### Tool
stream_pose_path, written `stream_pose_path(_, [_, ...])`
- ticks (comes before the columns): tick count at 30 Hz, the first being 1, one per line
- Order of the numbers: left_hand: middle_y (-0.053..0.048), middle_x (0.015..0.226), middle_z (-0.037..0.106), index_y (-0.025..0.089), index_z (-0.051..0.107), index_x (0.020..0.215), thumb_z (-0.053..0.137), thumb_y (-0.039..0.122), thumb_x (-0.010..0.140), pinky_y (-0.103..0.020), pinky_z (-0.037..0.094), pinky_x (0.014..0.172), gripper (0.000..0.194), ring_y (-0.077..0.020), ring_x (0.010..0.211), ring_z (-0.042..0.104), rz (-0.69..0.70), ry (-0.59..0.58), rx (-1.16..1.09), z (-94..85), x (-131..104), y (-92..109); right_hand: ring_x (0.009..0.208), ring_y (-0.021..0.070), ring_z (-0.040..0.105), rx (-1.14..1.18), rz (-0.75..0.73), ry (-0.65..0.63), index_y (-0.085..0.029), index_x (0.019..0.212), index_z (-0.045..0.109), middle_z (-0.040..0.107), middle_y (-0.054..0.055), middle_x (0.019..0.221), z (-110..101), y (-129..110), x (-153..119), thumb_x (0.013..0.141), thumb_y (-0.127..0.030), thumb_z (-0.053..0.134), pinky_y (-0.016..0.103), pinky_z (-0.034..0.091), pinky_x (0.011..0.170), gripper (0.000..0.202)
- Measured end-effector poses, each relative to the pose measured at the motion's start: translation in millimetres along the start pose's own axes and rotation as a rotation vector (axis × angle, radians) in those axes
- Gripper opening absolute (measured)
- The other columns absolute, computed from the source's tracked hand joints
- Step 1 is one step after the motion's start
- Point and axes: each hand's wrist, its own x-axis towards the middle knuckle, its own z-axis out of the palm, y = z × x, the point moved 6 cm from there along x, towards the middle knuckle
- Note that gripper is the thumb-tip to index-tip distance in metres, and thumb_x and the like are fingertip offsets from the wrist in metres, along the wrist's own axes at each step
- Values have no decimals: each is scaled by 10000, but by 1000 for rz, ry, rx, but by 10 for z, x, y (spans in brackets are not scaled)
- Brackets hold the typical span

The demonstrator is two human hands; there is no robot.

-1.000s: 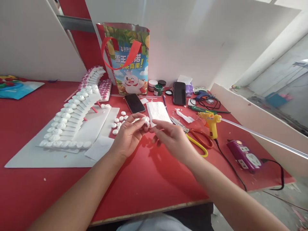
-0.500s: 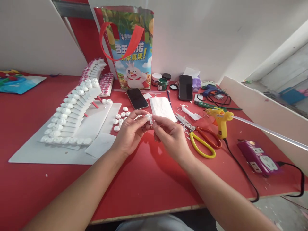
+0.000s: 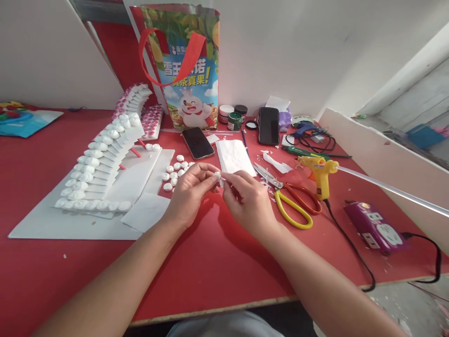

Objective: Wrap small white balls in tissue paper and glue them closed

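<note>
A small twisted piece of white paper (image 3: pixel 219 177) is pinched between both hands above the red table. My left hand (image 3: pixel 192 193) holds it from the left, thumb and forefinger together. From the right, my right hand (image 3: pixel 247 199) grips it with closed fingers. Just behind my left hand lie several small white rosettes (image 3: pixel 174 175). A stack of white paper sheets (image 3: pixel 235 157) rests beyond the fingers. Left of the hands, a curved stepped white model (image 3: pixel 105 161) edged with white rosettes stands on a white board (image 3: pixel 38 224).
Scissors (image 3: pixel 294 210) with yellow and red handles lie right of my right hand. Beside them are a yellow glue gun (image 3: pixel 321 175) and a purple box (image 3: pixel 375 228) with cords. Behind are two phones (image 3: pixel 198 143), paint jars (image 3: pixel 234 120) and a printed bag (image 3: pixel 191 70).
My right forefinger and thumb have shifted over the paper piece, which now shows less between the fingers. The whole view has moved slightly.
</note>
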Motion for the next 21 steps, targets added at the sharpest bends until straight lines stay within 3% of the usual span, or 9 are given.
stream_pose_path(5, [5, 804, 663, 189, 672, 935, 752, 282, 855, -258, 483, 742, 147, -120, 731, 591, 96, 18, 196, -28, 1, 20, 659, 140, 625, -167, -118, -56, -133, 1149, 722, 700, 87, 891, 43, -64, -45, 982, -167, 476, 252, 461, 617, 299])
stream_pose_path(10, [-1, 803, 661, 181, 674, 910, 784, 239, 804, -236, 473, 726, 163, -115, 748, 591, -3, 43, -2, -47, 28, -37, 790, 165, 688, -61, -208, -105, -177, 1112, 720, 739, 108, 981, 1, -247, -79, 992, -194, 473, 268, 503, 686, 275])
stream_pose_path(12, [-2, 789, 658, 178, 678, 902, 794, 212, 779, -233, 472, 710, 172, -104, 712, 577, -75, 29, -149, -37, 44, -73, 723, 151, 659, 68, -74, -41, -199, 960, 710, 728, 75, 873, -65, -199, -52, 989, -251, 531, 263, 493, 656, 189])
stream_pose_path(14, [0, 775, 657, 179, 678, 889, 805, 185, 750, -244, 482, 699, 188, -97, 666, 562, -119, 11, -269, -18, 57, -89, 599, 122, 584, 197, 154, 39, -205, 823, 653, 676, 21, 719, -110, -46, -31, 960, -319, 612, 252, 455, 583, 182])
stream_pose_path(17, [7, 754, 648, 184, 680, 891, 821, 169, 724, -272, 512, 719, 219, -96, 638, 549, -172, -20, -371, 21, 59, -106, 508, 94, 506, 403, 427, 39, -197, 801, 623, 615, -23, 641, -45, 182, -31, 925, -365, 650, 245, 405, 516, 211])
stream_pose_path(21, [-1, 757, 660, 188, 687, 900, 833, 174, 722, -281, 529, 731, 230, -99, 643, 548, -239, -51, -418, 57, 31, -141, 528, 93, 521, 535, 471, 3, -184, 952, 728, 648, -3, 725, 50, 271, -21, 931, -326, 616, 256, 423, 536, 182])
